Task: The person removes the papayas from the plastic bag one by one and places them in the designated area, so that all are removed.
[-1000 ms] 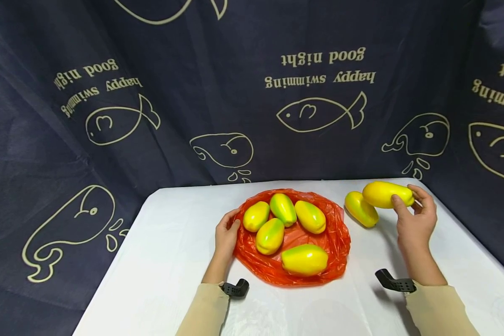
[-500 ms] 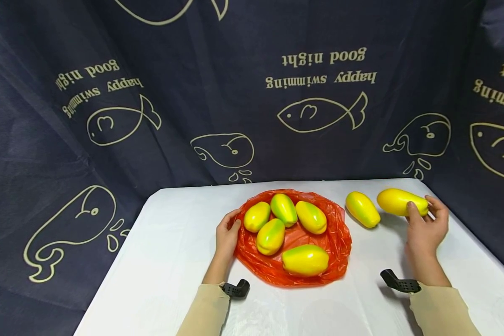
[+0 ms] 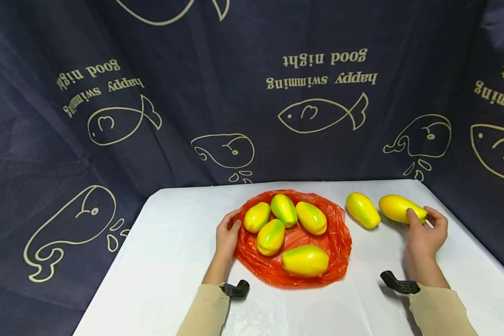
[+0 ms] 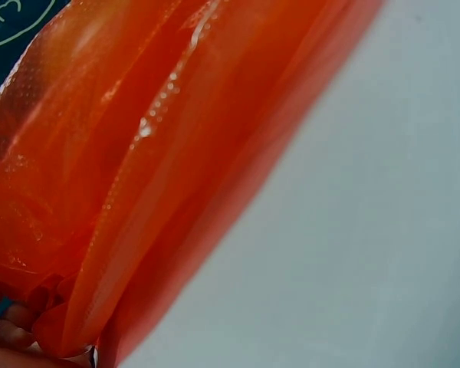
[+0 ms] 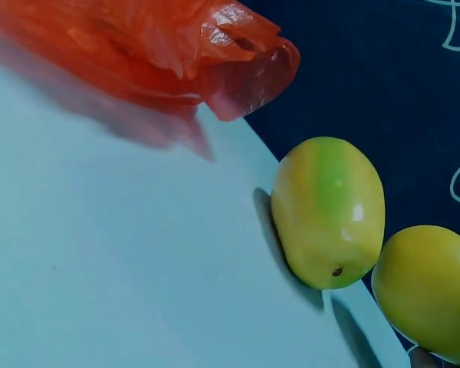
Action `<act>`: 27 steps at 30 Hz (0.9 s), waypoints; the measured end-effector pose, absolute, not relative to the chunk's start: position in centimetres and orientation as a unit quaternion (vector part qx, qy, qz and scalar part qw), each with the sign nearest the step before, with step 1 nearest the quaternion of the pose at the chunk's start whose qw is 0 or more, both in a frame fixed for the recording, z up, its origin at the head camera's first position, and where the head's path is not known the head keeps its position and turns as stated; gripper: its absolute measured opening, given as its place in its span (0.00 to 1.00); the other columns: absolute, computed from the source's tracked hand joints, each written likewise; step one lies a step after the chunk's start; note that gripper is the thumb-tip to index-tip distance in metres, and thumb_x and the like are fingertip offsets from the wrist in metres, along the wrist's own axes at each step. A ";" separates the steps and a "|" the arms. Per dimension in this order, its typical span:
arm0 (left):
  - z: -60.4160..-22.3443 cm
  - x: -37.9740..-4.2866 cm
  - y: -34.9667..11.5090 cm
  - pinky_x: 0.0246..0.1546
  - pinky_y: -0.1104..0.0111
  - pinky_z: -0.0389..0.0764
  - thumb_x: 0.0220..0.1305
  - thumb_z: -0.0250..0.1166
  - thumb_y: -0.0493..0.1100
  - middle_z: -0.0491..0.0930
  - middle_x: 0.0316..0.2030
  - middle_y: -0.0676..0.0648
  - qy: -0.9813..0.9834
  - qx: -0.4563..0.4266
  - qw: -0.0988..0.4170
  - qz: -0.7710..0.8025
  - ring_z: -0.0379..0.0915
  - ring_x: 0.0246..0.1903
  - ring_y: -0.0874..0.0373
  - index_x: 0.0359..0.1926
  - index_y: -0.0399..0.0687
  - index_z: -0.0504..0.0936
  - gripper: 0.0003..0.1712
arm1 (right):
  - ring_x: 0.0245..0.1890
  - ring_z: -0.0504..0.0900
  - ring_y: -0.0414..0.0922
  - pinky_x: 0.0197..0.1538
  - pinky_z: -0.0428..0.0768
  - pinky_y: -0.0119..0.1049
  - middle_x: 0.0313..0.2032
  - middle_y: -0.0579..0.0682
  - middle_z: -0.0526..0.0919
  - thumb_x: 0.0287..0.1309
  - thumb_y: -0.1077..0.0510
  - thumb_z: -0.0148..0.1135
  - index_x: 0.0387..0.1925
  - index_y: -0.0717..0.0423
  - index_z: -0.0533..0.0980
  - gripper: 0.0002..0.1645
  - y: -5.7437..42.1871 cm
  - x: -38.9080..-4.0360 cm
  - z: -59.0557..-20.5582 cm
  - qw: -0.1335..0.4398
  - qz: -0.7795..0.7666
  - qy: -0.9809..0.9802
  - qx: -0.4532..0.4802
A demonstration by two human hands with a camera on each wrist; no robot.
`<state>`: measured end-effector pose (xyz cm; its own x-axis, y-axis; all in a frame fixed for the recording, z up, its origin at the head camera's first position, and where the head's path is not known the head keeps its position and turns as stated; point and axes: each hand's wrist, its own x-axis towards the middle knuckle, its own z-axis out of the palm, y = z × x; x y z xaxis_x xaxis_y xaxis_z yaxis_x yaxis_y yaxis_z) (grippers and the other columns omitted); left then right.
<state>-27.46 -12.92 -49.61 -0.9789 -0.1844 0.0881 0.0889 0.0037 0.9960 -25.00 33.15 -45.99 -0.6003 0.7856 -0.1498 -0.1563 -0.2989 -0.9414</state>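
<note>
My left hand (image 3: 227, 237) pinches the left rim of a red plastic bag (image 3: 291, 239), which lies spread wide on the table. In the left wrist view, fingertips (image 4: 15, 316) hold the gathered plastic. Several yellow papayas with green patches, such as the front papaya (image 3: 305, 261), sit inside the bag. On the right, my right hand (image 3: 427, 237) holds the narrow end of another papaya (image 3: 399, 208) between thumb and fingers, low over or on the table. Just left of it lies a loose papaya (image 3: 363, 210), also seen whole in the right wrist view.
The white table (image 3: 151, 261) has its far edge against a dark curtain (image 3: 218, 84) printed with fish and whales. A black wrist strap mount (image 3: 236, 289) sits on the left wrist, and a similar mount (image 3: 399, 283) on the right.
My right hand has carried its papaya rightward and down, away from the loose papaya, so a gap now shows between them. My left hand and the bag have stayed put.
</note>
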 end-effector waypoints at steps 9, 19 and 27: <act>-49.6 -27.5 -13.0 0.65 0.58 0.76 0.72 0.54 0.37 0.77 0.63 0.45 -0.700 0.036 0.093 -0.707 0.71 0.62 0.50 0.61 0.50 0.79 0.20 | 0.41 0.69 0.30 0.50 0.72 0.16 0.44 0.31 0.67 0.55 0.60 0.72 0.44 0.35 0.73 0.21 32.8 -25.1 -47.3 0.308 0.693 -0.566 -0.322; -49.5 -27.3 -12.9 0.64 0.60 0.77 0.72 0.54 0.37 0.77 0.62 0.45 -0.703 0.035 0.096 -0.704 0.71 0.61 0.51 0.61 0.49 0.79 0.20 | 0.42 0.69 0.27 0.44 0.72 0.12 0.42 0.28 0.66 0.59 0.57 0.69 0.42 0.32 0.72 0.17 32.7 -25.2 -48.4 0.271 0.641 -0.641 -0.325; -49.5 -27.3 -12.9 0.65 0.61 0.75 0.72 0.54 0.37 0.77 0.63 0.45 -0.700 0.034 0.091 -0.708 0.71 0.62 0.50 0.61 0.48 0.79 0.20 | 0.49 0.69 0.30 0.52 0.74 0.17 0.47 0.26 0.67 0.63 0.50 0.65 0.54 0.32 0.70 0.20 32.3 -25.5 -48.7 0.208 0.578 -0.713 -0.338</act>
<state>-27.27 -12.87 -49.48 -0.9812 -0.1764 0.0788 0.0807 -0.0039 0.9967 -25.47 32.29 -48.73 -0.6854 0.7222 -0.0934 0.2408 0.1037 -0.9650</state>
